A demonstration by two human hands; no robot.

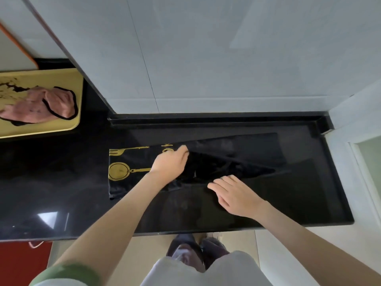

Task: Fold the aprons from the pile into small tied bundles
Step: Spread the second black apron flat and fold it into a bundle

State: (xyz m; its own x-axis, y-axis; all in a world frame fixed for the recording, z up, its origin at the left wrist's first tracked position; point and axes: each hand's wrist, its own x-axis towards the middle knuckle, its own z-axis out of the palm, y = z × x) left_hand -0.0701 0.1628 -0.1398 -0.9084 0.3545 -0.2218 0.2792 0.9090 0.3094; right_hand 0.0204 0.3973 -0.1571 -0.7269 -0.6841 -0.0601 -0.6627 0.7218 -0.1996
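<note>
Nearest the camera, white trousers (206,271) are seen at the bottom, with dark shoes (185,250) under them on a pale floor. A green sleeve cuff (68,273) is seen on the left arm, low in the corner.

Past these, a black shiny stone counter (61,182) is spread across the view. A black apron (132,182) of thin cloth, printed with a gold fork and a gold round pan, is laid flat on the counter, in the middle, close to the back wall. Its right part is folded over into a long pointed flap.

The left hand (171,164) is laid on the middle of the black apron. Its fingers are bent down over the edge of the folded flap. The flap seems to be pinched there, though black on black makes this hard to tell. The right hand (235,195) is held palm down just to the right, nearer the front of the counter. Its fingers are straight and spread, nothing is gripped, and the fingertips are touching the near edge of the cloth.

Far to the left, a flat yellow plastic tray (79,96) is set on the counter. A crumpled pink apron (37,108) with black trim is lying on it, well apart from the black apron. Pale grey wall tiles (206,58) are seen behind the counter.
</note>
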